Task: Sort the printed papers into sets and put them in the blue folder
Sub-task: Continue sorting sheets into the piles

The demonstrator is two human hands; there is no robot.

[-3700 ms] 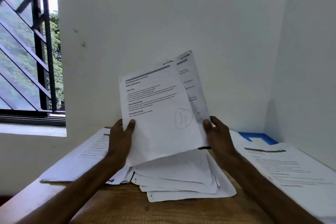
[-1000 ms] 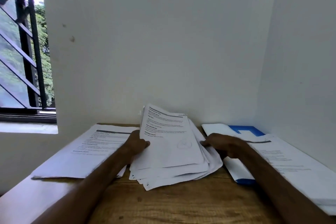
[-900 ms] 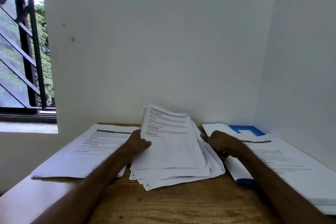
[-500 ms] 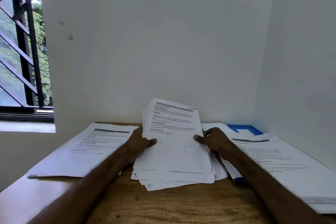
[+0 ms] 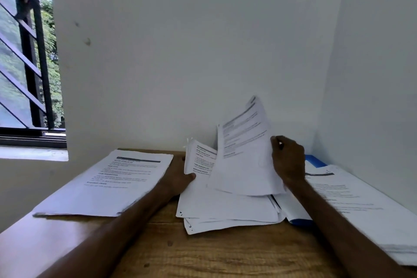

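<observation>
The wooden table (image 5: 214, 255) carried three groups of printed papers. The right-hand set (image 5: 361, 205) lay along the side wall and the left-hand set (image 5: 117, 183) lay near the window. The centre pile (image 5: 225, 207) sat between them, its near edges fanned and uneven. The blue folder (image 5: 302, 221) lay flat, mostly buried under the right-hand set and partly under the centre pile. Only a far corner and a near strip were showing.

The lifted sheet (image 5: 243, 160) was raised above the centre pile. The right hand (image 5: 287, 160) gripped it, fingers curled round its right edge. The left hand (image 5: 178, 180) held the pile's left edge, thumb on top; its fingers were hidden.

Risks, in my judgement:
- The sheet was held by one edge only, so it could buckle or slip from the grip.
- The fanned pile could slide or shed pages if the left hand relaxed, which would mix the sets.
- The folder could not be opened without shifting the set on it, and that could spill the set.

Orientation:
- The lifted sheet stood near upright, printed face towards the person, heading uppermost. Its long axis leaned from lower left to upper right.
- The centre pile's long axis ran away from the person towards the wall, headings at the far end.
</observation>
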